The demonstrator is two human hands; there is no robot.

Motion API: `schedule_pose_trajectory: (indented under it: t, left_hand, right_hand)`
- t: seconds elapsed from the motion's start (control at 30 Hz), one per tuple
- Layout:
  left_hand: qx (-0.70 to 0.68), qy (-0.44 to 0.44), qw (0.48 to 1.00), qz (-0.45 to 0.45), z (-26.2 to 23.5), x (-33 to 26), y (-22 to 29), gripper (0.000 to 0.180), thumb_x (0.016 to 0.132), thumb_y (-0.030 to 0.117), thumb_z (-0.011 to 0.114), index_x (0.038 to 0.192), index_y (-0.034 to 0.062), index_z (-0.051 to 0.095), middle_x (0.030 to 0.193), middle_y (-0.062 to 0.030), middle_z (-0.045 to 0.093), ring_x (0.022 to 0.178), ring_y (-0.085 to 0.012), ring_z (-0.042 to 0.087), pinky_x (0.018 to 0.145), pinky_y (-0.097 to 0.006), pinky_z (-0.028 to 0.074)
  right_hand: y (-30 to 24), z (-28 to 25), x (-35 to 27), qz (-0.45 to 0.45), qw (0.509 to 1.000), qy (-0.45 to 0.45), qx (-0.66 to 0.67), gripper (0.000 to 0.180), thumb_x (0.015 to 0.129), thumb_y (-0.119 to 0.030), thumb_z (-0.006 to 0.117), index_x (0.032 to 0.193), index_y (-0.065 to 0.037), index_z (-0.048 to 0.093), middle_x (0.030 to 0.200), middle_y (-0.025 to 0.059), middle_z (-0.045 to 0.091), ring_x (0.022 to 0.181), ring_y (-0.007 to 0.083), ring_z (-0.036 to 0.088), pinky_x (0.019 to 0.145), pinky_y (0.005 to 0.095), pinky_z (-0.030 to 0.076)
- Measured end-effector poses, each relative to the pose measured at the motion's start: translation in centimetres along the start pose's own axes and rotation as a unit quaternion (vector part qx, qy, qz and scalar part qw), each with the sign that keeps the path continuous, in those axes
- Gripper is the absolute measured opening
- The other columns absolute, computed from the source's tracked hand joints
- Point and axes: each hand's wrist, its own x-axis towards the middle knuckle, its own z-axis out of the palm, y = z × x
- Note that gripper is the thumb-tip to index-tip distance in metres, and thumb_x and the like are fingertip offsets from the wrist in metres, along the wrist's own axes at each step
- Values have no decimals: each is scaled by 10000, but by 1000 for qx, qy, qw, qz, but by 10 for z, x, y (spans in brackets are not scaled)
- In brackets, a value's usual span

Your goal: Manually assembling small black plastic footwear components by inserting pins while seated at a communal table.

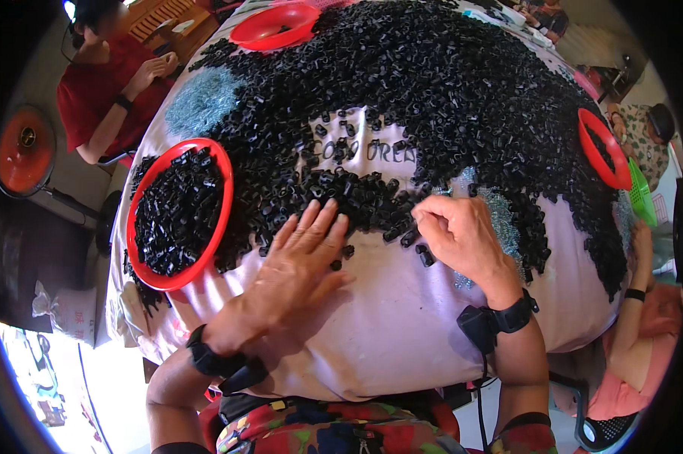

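Observation:
My left hand [300,253] lies flat with fingers spread, its fingertips touching the near edge of a heap of small black plastic pieces [364,198]. Curled fingers and thumb close up my right hand [466,238] at the right end of that same edge. Whatever it may hold is hidden in the fingers. A few loose black pieces [425,254] lie just beside its thumb. Behind and right of this hand, small shiny blue-silver bits [504,216] are piled on the pale tablecloth [357,318].
A red basin [226,204] full of black pieces stands to my left. Other red basins sit at the far left [239,38] and right [627,178]. Another blue-silver pile [201,102] lies far left. Co-workers sit around the table; a fan [27,151] stands left.

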Motion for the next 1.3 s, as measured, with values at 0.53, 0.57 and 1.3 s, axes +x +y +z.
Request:
schedule_pose_trajectory:
  t: [0.53, 0.57, 1.3]
  left_hand:
    - [-81, 13, 982, 173, 36, 73, 52, 497, 1014, 279, 635, 1432, 18, 565, 1540, -216, 504, 1494, -421, 391, 1210, -555, 316]
    - [-61, -17, 983, 172, 32, 72, 61, 450, 995, 240, 659, 1396, 46, 596, 1505, -197, 542, 1476, -405, 427, 1212, -543, 324]
    - [-301, 38, 953, -1, 38, 92, 56, 135, 932, 19, 678, 1066, 35, 668, 959, -105, 685, 872, -207, 657, 805, -304, 526]
  right_hand:
    - [30, -29, 8, 101, 985, 141, 2, 166, 848, -155, 670, 769, -19, 719, 590, 107, 645, 500, 182, 628, 521, 339, 466]
    - [31, -27, 8, 101, 985, 141, 4, 166, 848, -155, 670, 769, -19, 719, 590, 107, 645, 500, 182, 628, 521, 339, 466]
    - [21, -14, 0, -18, 980, 145, 134, 86, 913, -54, 698, 921, 12, 753, 682, 51, 697, 579, 41, 593, 517, 237, 457]
